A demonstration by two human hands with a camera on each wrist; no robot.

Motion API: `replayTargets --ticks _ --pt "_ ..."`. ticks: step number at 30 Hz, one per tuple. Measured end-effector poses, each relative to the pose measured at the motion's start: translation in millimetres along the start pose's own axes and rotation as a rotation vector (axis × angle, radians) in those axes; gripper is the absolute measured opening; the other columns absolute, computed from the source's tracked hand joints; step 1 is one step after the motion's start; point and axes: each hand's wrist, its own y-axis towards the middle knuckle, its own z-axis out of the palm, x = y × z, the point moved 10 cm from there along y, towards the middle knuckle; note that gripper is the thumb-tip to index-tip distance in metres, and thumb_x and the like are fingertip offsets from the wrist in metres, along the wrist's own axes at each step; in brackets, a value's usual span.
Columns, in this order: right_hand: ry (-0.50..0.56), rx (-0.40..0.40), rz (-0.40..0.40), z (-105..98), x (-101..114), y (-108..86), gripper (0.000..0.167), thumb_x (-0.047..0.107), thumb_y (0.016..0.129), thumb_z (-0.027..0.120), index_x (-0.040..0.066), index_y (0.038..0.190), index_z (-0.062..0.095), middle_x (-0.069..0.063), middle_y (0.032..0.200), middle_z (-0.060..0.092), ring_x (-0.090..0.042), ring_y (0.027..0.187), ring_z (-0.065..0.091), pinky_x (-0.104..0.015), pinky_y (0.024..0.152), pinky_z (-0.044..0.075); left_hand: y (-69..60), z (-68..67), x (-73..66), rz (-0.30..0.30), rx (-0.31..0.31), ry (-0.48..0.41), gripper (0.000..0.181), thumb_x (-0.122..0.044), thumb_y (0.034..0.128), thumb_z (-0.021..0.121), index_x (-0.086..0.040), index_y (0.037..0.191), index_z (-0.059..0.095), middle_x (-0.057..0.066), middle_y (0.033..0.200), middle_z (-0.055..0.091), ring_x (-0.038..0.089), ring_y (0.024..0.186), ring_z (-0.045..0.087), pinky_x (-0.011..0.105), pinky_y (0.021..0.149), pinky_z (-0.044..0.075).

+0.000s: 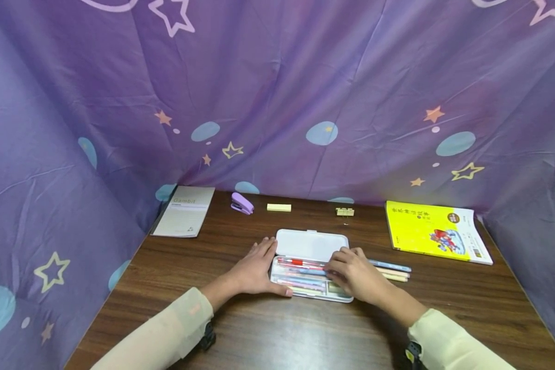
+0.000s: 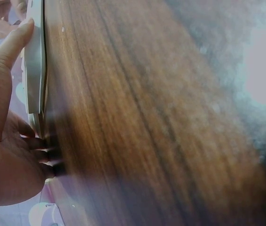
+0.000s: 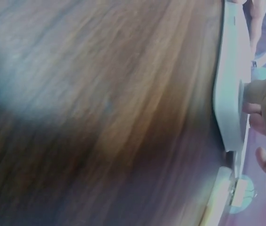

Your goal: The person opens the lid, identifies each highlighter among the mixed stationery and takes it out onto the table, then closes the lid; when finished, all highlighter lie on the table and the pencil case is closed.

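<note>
The left hand (image 1: pixel 257 270), fingers spread, steadies the open pencil case (image 1: pixel 311 245) on the table (image 1: pixel 240 329). The right hand (image 1: pixel 351 271) bends its fingers inside, maybe tidying pens (image 1: pixel 302 284); I can't tell its hold. Next needs a steady case.

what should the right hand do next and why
Probably settle the blue pen with the right hand: its fingers are by that pen's end over the open pencil case, while the left hand steadies the case's left side.
</note>
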Motion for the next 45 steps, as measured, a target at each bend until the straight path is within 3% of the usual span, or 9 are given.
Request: replayTargets --ticks 4,12,25,36,45 --pt "-0.009 0.002 -0.018 2 4 6.1 0.023 0.018 0.086 0.095 0.017 0.106 0.084 0.008 0.096 0.072 -0.012 0.092 0.061 -0.036 0.079 0.046 -0.3 0.6 0.5 -0.006 0.004 0.002 0.148 -0.089 0.0779 0.078 -0.003 0.177 0.011 0.019 0.186 0.014 0.036 0.175 0.011 0.051 0.143 0.014" --pt "-0.008 0.019 -0.018 12 13 18.4 0.021 0.020 0.087 0.091 0.017 0.107 0.084 0.007 0.097 0.069 -0.013 0.091 0.057 -0.039 0.080 0.050 -1.5 2.8 -0.5 -0.015 0.018 -0.008 0.147 -0.088 0.0786 0.079 -0.003 0.177 0.010 0.018 0.187 0.012 0.036 0.175 0.010 0.050 0.143 0.013" --pt "0.015 0.087 0.106 33 14 36.4 0.014 0.029 0.094 0.088 0.020 0.101 0.081 0.008 0.099 0.069 -0.014 0.094 0.059 -0.045 0.086 0.054 -0.9 2.8 -1.5 -0.004 0.010 -0.004 0.145 -0.088 0.0795 0.078 -0.002 0.177 0.012 0.019 0.186 0.014 0.038 0.174 0.011 0.052 0.143 0.014" --pt "-0.038 0.076 0.101 39 26 58.1 0.015 0.032 0.094 0.089 0.022 0.101 0.080 0.006 0.100 0.069 -0.018 0.095 0.061 -0.047 0.086 0.055 0.5 -3.1 -4.1 0.011 -0.005 0.004 0.144 -0.084 0.0812 0.079 0.000 0.176 0.013 0.021 0.186 0.014 0.038 0.174 0.011 0.053 0.143 0.013" --pt "-0.059 0.071 0.080 38 25 58.9 0.017 0.035 0.094 0.087 0.023 0.102 0.079 0.006 0.104 0.068 -0.018 0.098 0.060 -0.051 0.092 0.054 0.1 -1.3 -1.6 0.009 -0.001 0.007 0.146 -0.087 0.0799 0.078 0.000 0.176 0.012 0.021 0.186 0.015 0.038 0.174 0.012 0.053 0.143 0.013"
